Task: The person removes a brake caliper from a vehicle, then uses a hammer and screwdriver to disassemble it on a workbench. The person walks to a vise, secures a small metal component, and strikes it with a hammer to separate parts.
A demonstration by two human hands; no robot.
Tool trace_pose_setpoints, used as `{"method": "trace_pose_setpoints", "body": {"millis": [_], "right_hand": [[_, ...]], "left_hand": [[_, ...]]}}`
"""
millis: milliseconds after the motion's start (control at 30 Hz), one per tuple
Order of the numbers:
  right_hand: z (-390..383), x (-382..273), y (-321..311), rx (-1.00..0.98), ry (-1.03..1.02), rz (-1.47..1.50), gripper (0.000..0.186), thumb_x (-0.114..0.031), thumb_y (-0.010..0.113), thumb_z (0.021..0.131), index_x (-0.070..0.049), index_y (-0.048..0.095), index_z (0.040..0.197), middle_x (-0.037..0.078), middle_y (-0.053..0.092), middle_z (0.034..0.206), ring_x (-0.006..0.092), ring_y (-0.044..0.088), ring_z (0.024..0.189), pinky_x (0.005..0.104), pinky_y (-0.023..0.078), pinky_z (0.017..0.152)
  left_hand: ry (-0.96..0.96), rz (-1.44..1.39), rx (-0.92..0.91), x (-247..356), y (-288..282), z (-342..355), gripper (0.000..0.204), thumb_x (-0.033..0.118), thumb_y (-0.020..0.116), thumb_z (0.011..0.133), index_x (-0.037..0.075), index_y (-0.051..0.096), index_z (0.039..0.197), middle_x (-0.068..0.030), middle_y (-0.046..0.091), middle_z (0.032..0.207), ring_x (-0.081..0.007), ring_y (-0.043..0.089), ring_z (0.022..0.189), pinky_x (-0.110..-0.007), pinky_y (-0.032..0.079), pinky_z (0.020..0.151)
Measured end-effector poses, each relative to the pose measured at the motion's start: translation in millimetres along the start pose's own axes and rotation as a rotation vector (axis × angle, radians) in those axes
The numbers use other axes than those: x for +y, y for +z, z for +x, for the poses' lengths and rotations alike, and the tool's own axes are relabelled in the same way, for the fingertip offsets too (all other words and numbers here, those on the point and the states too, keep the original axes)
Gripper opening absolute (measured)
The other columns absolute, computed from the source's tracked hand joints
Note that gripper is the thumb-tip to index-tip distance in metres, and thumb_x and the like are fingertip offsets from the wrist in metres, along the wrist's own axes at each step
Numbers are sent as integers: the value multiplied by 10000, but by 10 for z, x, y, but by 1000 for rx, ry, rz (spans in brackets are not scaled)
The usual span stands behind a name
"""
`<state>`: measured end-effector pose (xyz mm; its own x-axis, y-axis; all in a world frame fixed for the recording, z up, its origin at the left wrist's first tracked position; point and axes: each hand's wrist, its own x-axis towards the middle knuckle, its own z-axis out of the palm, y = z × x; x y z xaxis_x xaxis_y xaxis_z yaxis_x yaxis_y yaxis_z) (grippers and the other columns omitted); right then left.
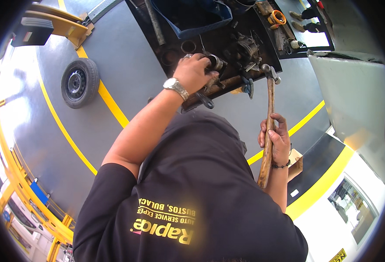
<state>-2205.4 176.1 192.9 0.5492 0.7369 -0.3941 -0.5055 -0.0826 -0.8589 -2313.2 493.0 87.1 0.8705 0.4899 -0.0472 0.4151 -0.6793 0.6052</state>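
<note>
At the near edge of a dark metal work table (pixel 168 39), my left hand (pixel 195 69), a watch on its wrist, is closed on a dark cylindrical metal part (pixel 216 63). A black-handled tool (pixel 206 100) sticks out just below it. My right hand (pixel 273 137) grips the long wooden handle of a hammer (pixel 268 166), held upright with its metal head beside the table's right edge. Metal rings (pixel 188 46), a long bar (pixel 153 26) and a cluster of greasy metal parts (pixel 247 48) lie on the table.
A blue bin (pixel 183 28) sits at the back of the table. A wheel (pixel 79 83) lies on the floor at left, near yellow lift equipment (pixel 65 30). A pale panel (pixel 345 109) and cardboard box (pixel 295 161) are at right. Another person's feet (pixel 299 26) show at top right.
</note>
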Motion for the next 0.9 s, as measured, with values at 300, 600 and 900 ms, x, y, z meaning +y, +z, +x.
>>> {"method": "trace_pose_setpoints", "body": {"millis": [300,600,900], "right_hand": [[-286,118,-58,129,-6,20,406,-68,577,953,-67,495,1351,136,571,1013,161,610,655,263,530,605],[-385,164,33,175,-22,39,398,-88,612,955,-64,511,1339,124,573,1004,164,620,670,265,528,589],[-413,207,91,199,-14,-161,697,13,602,892,-112,376,1538,108,590,985,131,621,680,254,556,610]], "left_hand": [[36,382,101,-680,-123,317,241,186,690,901,129,748,1128,-159,644,1113,-379,652,1032,-463,528,898],[341,92,254,241,-19,641,136,191,673,882,136,781,942,-106,655,983,-304,650,997,-484,478,896],[210,268,-188,495,136,921,307,327,585,996,140,733,1189,-88,722,1098,-289,640,1150,-454,440,1033]]}}
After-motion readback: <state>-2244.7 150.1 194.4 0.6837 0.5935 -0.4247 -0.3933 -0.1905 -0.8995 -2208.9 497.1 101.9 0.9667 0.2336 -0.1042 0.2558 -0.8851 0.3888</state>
